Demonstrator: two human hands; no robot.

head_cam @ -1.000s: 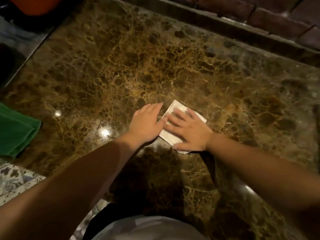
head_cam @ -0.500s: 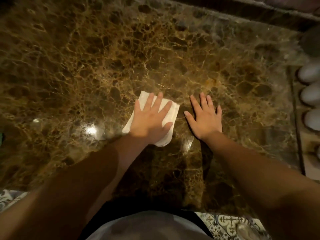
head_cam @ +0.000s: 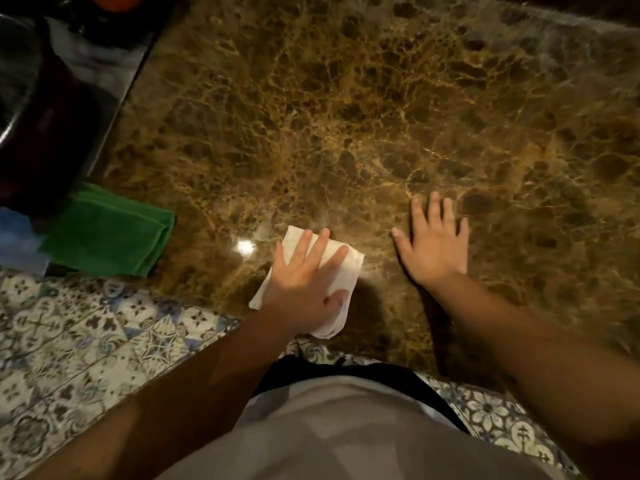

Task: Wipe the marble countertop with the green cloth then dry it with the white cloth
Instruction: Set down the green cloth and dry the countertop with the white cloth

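Worktop (head_cam: 346, 116): brown marble with gold veining, glossy, one bright light reflection near its front edge.

White cloth (head_cam: 341, 268): folded, lying flat on the worktop close to the front edge, roughly midway along the visible stretch, with one end reaching the edge itself.

Left hand (head_cam: 304, 282): laid palm down on the white cloth, fingers straight and spread, pressing it to the marble.

Right hand (head_cam: 434, 247): flat on the bare marble just to the right of the cloth, not touching it, fingers extended and slightly spread, holding nothing.

Green cloth (head_cam: 107, 230): folded, at the worktop's front left corner, well apart from the white cloth, untouched.

Sink (head_cam: 38, 109): dark basin beyond the worktop's left edge, blurred.

Floor (head_cam: 69, 341): patterned blue and white tiles below the front edge.

Person: pale shirt visible at the bottom of the view, both forearms bare.
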